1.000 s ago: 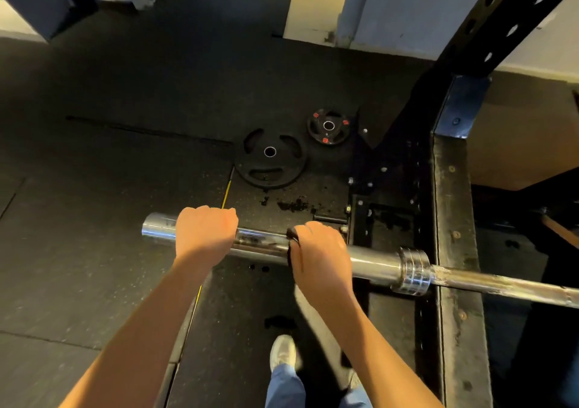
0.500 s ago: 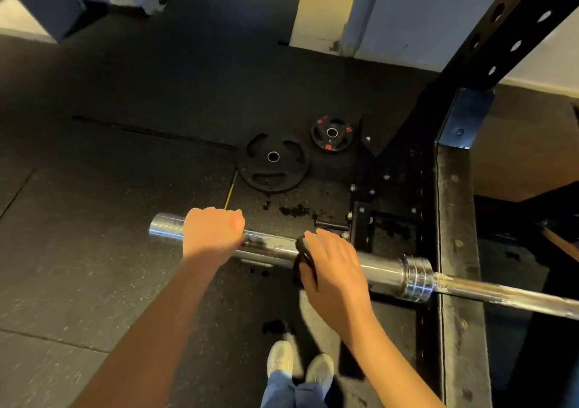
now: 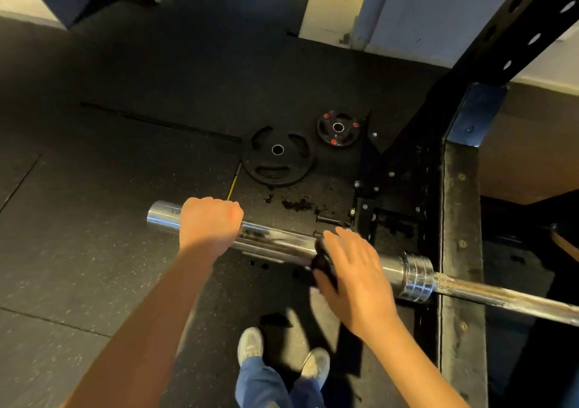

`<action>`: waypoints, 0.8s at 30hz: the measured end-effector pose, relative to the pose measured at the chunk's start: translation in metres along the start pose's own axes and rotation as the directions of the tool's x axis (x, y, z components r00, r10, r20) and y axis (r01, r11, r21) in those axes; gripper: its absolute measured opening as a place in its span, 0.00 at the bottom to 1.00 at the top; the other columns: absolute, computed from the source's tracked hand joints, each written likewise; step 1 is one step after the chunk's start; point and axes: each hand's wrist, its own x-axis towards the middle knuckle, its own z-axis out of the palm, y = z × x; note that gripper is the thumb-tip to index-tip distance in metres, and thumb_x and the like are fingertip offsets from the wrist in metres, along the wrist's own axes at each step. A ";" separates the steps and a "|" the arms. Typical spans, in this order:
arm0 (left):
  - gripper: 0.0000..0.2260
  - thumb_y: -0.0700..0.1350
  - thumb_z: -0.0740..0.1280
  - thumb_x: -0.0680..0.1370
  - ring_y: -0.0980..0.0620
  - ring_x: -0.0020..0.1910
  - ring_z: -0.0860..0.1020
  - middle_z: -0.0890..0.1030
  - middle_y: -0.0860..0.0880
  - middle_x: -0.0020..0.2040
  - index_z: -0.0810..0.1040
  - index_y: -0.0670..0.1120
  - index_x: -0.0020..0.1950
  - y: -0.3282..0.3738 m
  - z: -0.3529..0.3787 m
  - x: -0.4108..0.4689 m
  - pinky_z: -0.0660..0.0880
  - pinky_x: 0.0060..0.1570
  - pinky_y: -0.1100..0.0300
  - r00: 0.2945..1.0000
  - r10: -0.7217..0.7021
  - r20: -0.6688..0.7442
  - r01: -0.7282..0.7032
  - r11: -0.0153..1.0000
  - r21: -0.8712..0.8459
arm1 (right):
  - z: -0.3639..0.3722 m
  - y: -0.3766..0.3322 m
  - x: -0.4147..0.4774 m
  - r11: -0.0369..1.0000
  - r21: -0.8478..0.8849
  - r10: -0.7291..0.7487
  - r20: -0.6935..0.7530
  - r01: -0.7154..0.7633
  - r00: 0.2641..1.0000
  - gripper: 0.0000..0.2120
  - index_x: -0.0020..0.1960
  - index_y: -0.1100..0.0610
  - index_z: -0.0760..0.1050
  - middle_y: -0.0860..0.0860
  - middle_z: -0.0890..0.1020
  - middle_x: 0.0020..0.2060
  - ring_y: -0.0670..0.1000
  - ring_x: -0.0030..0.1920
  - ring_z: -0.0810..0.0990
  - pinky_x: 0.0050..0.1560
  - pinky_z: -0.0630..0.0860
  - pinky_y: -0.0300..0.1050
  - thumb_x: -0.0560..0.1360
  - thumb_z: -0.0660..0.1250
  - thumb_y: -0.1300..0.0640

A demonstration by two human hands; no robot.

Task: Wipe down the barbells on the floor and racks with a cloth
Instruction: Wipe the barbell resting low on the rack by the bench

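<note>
Barbell (image 3: 391, 269), head view: it lies across the black rack (image 3: 460, 219), with its chrome sleeve (image 3: 275, 243) jutting out over the rubber floor (image 3: 94, 219).

- Left hand (image 3: 208, 221): near the barbell's free end, fingers curled over the top, gripping it.
- Right hand (image 3: 354, 279): further along, just short of the collar (image 3: 418, 277). Fingers straight and slightly spread, pressing a dark cloth (image 3: 324, 263) onto the metal. Thumb hidden.
- Two weight plates (image 3: 277, 160) lie on the floor beyond the barbell; shoes (image 3: 250, 345) on the near side.

Risks, as judged:
- A flat palm gives little hold on the cloth, so a quick stroke could bunch it or drop it off the barbell.
- The sleeve likely spins. If the left grip slackens, the cloth would turn it rather than wipe it.
- The shaft (image 3: 507, 298) past the collar looks mottled and could be missed.
</note>
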 end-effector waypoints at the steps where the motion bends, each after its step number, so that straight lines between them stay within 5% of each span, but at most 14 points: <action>1: 0.06 0.40 0.61 0.76 0.49 0.33 0.74 0.75 0.51 0.32 0.76 0.49 0.43 0.000 0.002 0.000 0.68 0.37 0.58 1.000 0.011 -0.013 -0.011 1.000 -0.011 | -0.001 0.005 -0.008 0.999 -0.025 0.037 -0.025 -0.037 0.999 0.25 0.68 0.57 0.68 0.55 0.72 0.64 0.57 0.66 0.71 0.67 0.69 0.53 0.74 0.65 0.48; 6: 0.09 0.36 0.68 0.62 0.47 0.21 0.66 0.66 0.50 0.21 0.71 0.46 0.25 -0.005 0.019 0.001 0.54 0.31 0.61 0.935 0.051 -0.351 -0.092 0.991 -0.100 | 0.016 -0.053 0.060 0.993 0.049 0.105 0.084 -0.110 0.991 0.17 0.64 0.55 0.70 0.52 0.75 0.60 0.55 0.62 0.73 0.62 0.71 0.50 0.78 0.60 0.49; 10: 0.11 0.41 0.59 0.67 0.47 0.22 0.69 0.70 0.49 0.22 0.72 0.48 0.25 -0.002 0.031 0.002 0.57 0.32 0.59 0.901 -0.011 -0.434 -0.100 0.968 -0.231 | 0.015 -0.055 0.049 0.996 0.088 -0.008 0.106 -0.001 0.994 0.24 0.72 0.55 0.67 0.55 0.70 0.70 0.55 0.71 0.67 0.71 0.60 0.49 0.79 0.52 0.47; 14: 0.15 0.44 0.57 0.72 0.47 0.22 0.66 0.70 0.48 0.22 0.71 0.47 0.25 -0.002 0.042 0.004 0.54 0.32 0.58 0.834 -0.109 -0.541 -0.150 0.899 -0.412 | 0.001 -0.012 0.006 0.975 0.022 0.219 0.032 -0.220 0.975 0.26 0.75 0.50 0.63 0.51 0.65 0.74 0.51 0.74 0.60 0.74 0.52 0.46 0.80 0.47 0.44; 16: 0.14 0.41 0.58 0.71 0.49 0.22 0.62 0.66 0.49 0.21 0.67 0.48 0.24 -0.004 0.042 0.008 0.53 0.32 0.58 0.800 -0.096 -0.592 -0.172 0.909 -0.380 | 0.005 -0.025 0.024 0.940 0.076 0.331 0.031 -0.333 0.943 0.25 0.74 0.53 0.65 0.53 0.67 0.73 0.52 0.74 0.62 0.73 0.54 0.48 0.80 0.49 0.47; 21: 0.14 0.34 0.55 0.71 0.52 0.23 0.59 0.60 0.49 0.25 0.66 0.47 0.27 -0.007 0.044 0.011 0.55 0.30 0.60 0.734 0.037 -0.678 -0.166 0.978 -0.126 | 0.026 -0.085 0.057 0.993 0.060 0.098 0.119 -0.105 0.988 0.27 0.72 0.53 0.68 0.52 0.69 0.71 0.53 0.72 0.64 0.71 0.57 0.48 0.78 0.47 0.46; 24: 0.14 0.34 0.57 0.70 0.52 0.23 0.59 0.59 0.49 0.24 0.63 0.48 0.27 -0.006 0.047 0.009 0.56 0.29 0.62 0.705 0.011 -0.710 -0.172 0.973 -0.156 | 0.015 -0.050 0.034 0.982 0.119 0.151 -0.020 -0.147 0.988 0.22 0.64 0.52 0.75 0.49 0.77 0.59 0.50 0.62 0.72 0.65 0.64 0.47 0.78 0.50 0.47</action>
